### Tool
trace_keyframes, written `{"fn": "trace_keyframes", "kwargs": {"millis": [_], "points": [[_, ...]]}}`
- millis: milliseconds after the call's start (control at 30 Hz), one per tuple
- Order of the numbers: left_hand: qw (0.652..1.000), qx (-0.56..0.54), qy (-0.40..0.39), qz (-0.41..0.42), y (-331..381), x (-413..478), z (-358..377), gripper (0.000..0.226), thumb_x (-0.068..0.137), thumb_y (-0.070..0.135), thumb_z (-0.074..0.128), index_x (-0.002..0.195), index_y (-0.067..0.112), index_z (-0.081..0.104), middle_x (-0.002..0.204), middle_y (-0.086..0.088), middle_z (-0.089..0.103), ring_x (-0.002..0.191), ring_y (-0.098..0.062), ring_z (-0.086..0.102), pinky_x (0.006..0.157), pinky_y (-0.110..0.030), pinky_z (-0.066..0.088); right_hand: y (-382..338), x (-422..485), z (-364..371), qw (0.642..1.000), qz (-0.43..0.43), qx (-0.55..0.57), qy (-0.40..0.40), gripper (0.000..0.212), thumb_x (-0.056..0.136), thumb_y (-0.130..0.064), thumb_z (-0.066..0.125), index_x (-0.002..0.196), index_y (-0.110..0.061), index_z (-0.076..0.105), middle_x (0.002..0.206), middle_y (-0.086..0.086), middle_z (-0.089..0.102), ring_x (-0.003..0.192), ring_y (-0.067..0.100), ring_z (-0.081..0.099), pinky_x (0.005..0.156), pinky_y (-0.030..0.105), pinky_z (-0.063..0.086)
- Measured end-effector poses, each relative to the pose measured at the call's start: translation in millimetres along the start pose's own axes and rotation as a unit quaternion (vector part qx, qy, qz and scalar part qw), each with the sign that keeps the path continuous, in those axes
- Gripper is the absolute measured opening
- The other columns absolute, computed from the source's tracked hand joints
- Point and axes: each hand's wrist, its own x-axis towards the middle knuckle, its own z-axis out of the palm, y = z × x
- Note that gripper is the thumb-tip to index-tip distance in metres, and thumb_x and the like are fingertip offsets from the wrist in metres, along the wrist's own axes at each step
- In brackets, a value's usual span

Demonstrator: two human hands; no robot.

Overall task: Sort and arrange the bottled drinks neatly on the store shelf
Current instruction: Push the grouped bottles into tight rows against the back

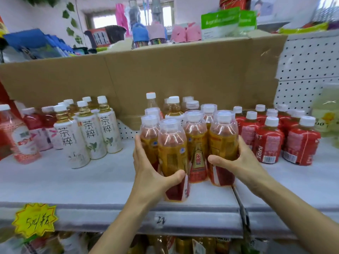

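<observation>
Amber-orange bottles (pixel 195 138) bunched up mid-shelf, hugged from both sides.

Standing upright in a tight cluster on the white shelf (pixel 82 182), white caps up, front-left one sitting right near the front edge. Left hand (pixel 148 171) wrapped round that front-left bottle, thumb curled across its label, fingers round the far side. Right hand (pixel 236 162) gripping the right-most bottle the same way, thumb pressed on the front, fingers curled behind. Off to the left, well apart: white-label tea bottles (pixel 88 132), then pink ones (pixel 23 136) at the far edge. Just beside the cluster on the right: red-label bottles (pixel 266 140), also packed close. Brown cardboard (pixel 165 70) propped along the back, pegboard (pixel 308 66) showing past it. Yellow starburst price tag (pixel 34 219) stuck on the shelf lip, lower left.
</observation>
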Motion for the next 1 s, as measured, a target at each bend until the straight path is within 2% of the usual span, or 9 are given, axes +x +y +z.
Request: {"fn": "trace_keyframes", "kwargs": {"millis": [167,300,400,500,600,733,800,867,1000], "points": [[1.0,-0.011,-0.02,0.001,0.0,1.3,-8.3,0.14,0.044,0.061,0.085,0.142,0.063,-0.016,0.156,0.017,0.016,0.143,-0.013,0.027,0.116,-0.048,0.034,1.9,-8.6,20.7,0.999,0.002,-0.031,-0.019,0.089,0.065,-0.06,0.081,0.138,-0.042,0.035,0.128,-0.016,0.056,0.116,0.003,0.056,0.098,0.032,0.049],[1.0,-0.024,-0.016,0.0,-0.8,-1.1,-6.5,0.142,0.041,0.063,0.086,0.141,0.065,-0.014,0.153,0.023,0.016,0.143,-0.007,0.027,0.117,-0.045,0.034,1.0,-8.4,26.9,0.997,-0.005,-0.08,-0.021,0.103,0.054,-0.077,0.074,0.14,-0.045,0.028,0.135,-0.014,0.049,0.121,0.005,0.052,0.102,0.038,0.048],[0.999,-0.025,-0.014,-0.014,-0.2,-5.2,-6.5,0.139,0.037,0.068,0.086,0.134,0.073,-0.014,0.147,0.029,0.017,0.137,-0.001,0.028,0.114,-0.034,0.032,-8.2,-5.0,23.3,0.997,-0.05,-0.059,-0.008,0.089,0.06,-0.076,0.066,0.136,-0.045,0.034,0.131,-0.018,0.051,0.115,-0.004,0.055,0.099,0.031,0.05],[0.998,-0.048,-0.009,-0.041,2.4,1.4,-12.6,0.12,0.043,0.085,0.071,0.132,0.073,-0.009,0.148,0.029,0.018,0.131,0.01,0.033,0.106,-0.022,0.034,-27.1,9.7,15.2,0.991,-0.124,-0.041,0.016,0.073,0.076,-0.078,0.052,0.137,-0.042,0.039,0.134,-0.016,0.052,0.119,0.001,0.055,0.098,0.036,0.05],[0.997,-0.058,0.049,-0.02,9.1,26.0,-24.1,0.086,0.068,0.087,0.048,0.143,0.057,0.018,0.153,0.025,0.025,0.137,0.009,0.03,0.108,-0.024,0.032,-54.0,31.0,5.3,0.981,-0.175,-0.08,0.031,0.058,0.088,-0.067,0.043,0.136,-0.035,0.046,0.133,-0.015,0.052,0.117,-0.006,0.052,0.094,0.027,0.048],[0.989,-0.081,0.127,0.004,29.1,88.6,-45.7,0.037,0.1,0.045,0.05,0.135,0.035,0.049,0.127,0.021,0.052,0.12,0.004,0.049,0.102,-0.027,0.041,-94.8,65.1,-1.3,0.96,-0.218,-0.171,-0.032,0.025,0.099,-0.039,0.051,0.12,-0.03,0.061,0.114,-0.019,0.062,0.106,-0.006,0.058,0.086,0.017,0.047],[0.99,-0.083,0.116,-0.007,37.9,122.3,-53.8,0.033,0.1,0.036,0.052,0.132,0.027,0.054,0.118,0.019,0.056,0.113,0.003,0.053,0.103,-0.032,0.046,-113.2,84.9,1.5,0.946,-0.214,-0.222,-0.096,0.022,0.099,-0.032,0.054,0.118,-0.032,0.064,0.11,-0.023,0.063,0.102,-0.01,0.059,0.077,0.007,0.046],[0.995,-0.067,0.071,-0.038,39.5,152.4,-56.7,0.034,0.1,0.037,0.052,0.132,0.026,0.055,0.125,0.009,0.058,0.116,-0.008,0.055,0.101,-0.036,0.048,-127.8,105.4,8.9,0.934,-0.198,-0.255,-0.152,0.025,0.099,-0.031,0.054,0.122,-0.033,0.065,0.114,-0.022,0.065,0.101,-0.013,0.058,0.074,0.006,0.045],[0.998,-0.021,-0.016,-0.063,30.5,201.0,-54.4,0.046,0.097,0.045,0.056,0.137,0.023,0.054,0.134,0.002,0.057,0.122,-0.017,0.055,0.103,-0.041,0.047,-144.9,140.8,32.0,0.911,-0.154,-0.315,-0.218,0.033,0.101,-0.036,0.051,0.133,-0.032,0.059,0.127,-0.014,0.061,0.108,-0.001,0.058,0.089,0.018,0.044]]}}
